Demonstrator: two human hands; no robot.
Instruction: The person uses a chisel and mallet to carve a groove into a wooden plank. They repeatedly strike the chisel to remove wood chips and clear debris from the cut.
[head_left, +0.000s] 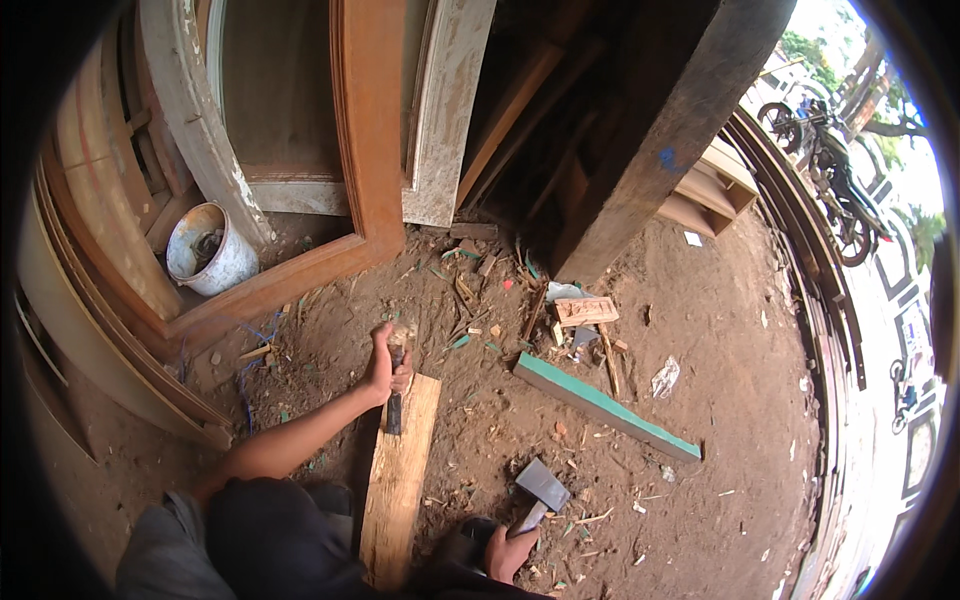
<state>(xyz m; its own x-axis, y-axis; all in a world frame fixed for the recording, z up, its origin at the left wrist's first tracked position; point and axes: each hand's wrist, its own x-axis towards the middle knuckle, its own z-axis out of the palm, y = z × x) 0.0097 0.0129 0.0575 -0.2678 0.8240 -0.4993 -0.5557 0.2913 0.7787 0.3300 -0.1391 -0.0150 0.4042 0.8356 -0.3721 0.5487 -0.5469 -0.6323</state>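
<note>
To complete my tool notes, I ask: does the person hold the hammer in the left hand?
No, the right hand holds the hammer, while the left hand grips a chisel.

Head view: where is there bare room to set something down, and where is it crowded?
Ground between the green-sided beam and the stacked boards is mostly bare; the plank is bare on the near side of the chisel. Wood scraps crowd the space between that beam and the wooden post.
</note>
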